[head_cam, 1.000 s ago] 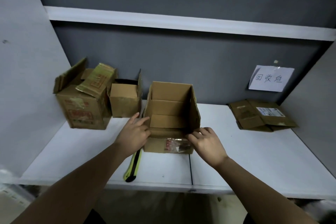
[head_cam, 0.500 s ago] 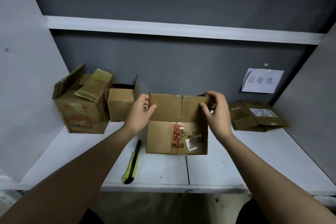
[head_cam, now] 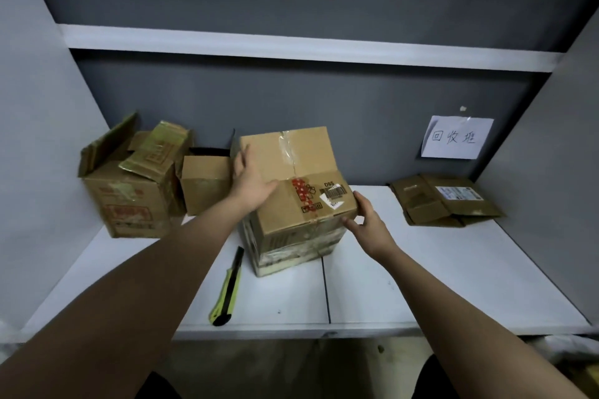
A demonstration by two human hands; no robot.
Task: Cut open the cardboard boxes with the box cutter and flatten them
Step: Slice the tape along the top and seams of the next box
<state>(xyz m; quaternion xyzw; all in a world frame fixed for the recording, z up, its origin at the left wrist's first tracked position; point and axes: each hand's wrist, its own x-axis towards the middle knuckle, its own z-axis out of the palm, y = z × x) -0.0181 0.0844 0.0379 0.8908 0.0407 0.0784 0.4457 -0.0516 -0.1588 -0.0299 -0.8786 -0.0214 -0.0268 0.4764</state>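
Standing on the white shelf [head_cam: 421, 285] near its middle, the taped box [head_cam: 298, 191] is tilted, its sealed face turned up toward the camera. The left hand [head_cam: 251, 183] lies flat on that face near the left edge, fingers straight. The right hand [head_cam: 368, 220] grips the box's near right corner, thumb and fingers curled round it. The cutter [head_cam: 228, 288] lies on the shelf just left of the box, touched by neither hand. Two opened boxes [head_cam: 129, 185] stand at the left; a flattened box [head_cam: 444, 201] lies at the right, below a paper sign [head_cam: 455, 138].
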